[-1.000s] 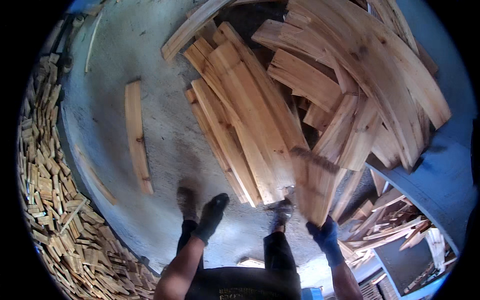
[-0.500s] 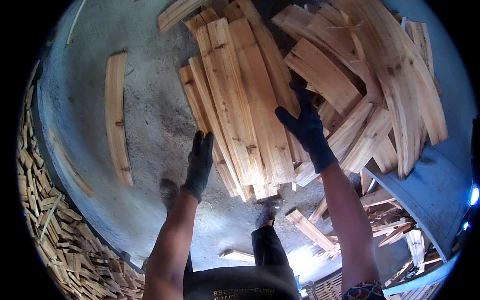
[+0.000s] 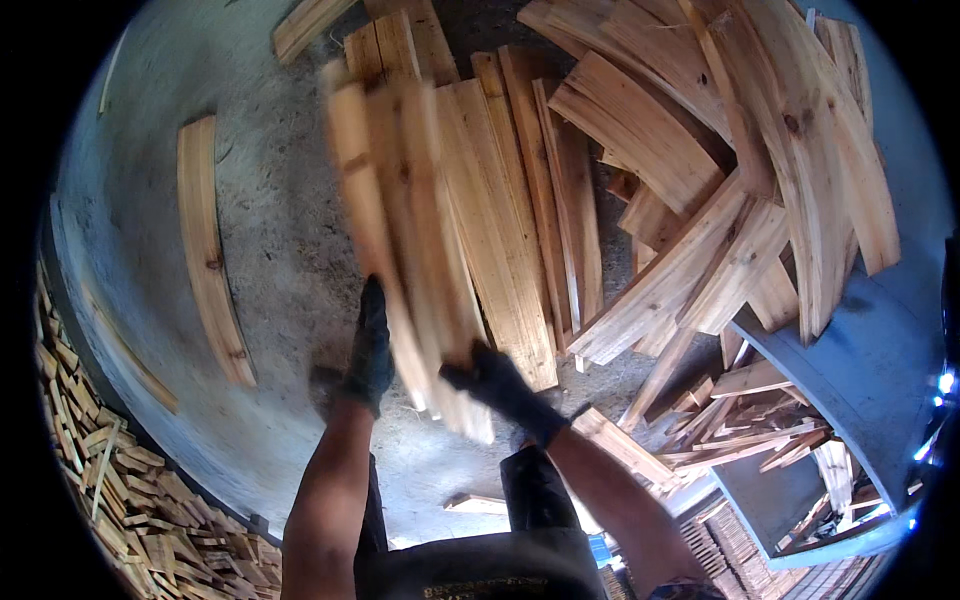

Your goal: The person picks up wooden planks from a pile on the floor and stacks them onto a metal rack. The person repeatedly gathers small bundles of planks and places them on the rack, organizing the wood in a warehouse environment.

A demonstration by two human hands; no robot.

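Note:
Both my hands wear dark gloves. Between them is a small bundle of long wooden boards (image 3: 410,200), blurred by motion and slanting away from me. My left hand (image 3: 370,350) presses along the left edge of the bundle near its close end, with some fingers hidden by the wood. On the right side, my right hand (image 3: 505,392) grips the bundle near the same end, thumb over the top face. Just right of the bundle lie more long boards (image 3: 500,230), side by side on the floor.
A crisscross heap of wide boards (image 3: 650,130) is at the right. One lone board (image 3: 210,250) lies on the concrete floor (image 3: 270,200) to the left. Small wood offcuts (image 3: 170,510) are piled at lower left. A bluish metal panel (image 3: 830,390) stands lower right, beside scrap wood (image 3: 740,430).
My right hand has moved down and left onto the near end of the boards. The left boards of the stack have shifted left, apart from those still lying to the right.

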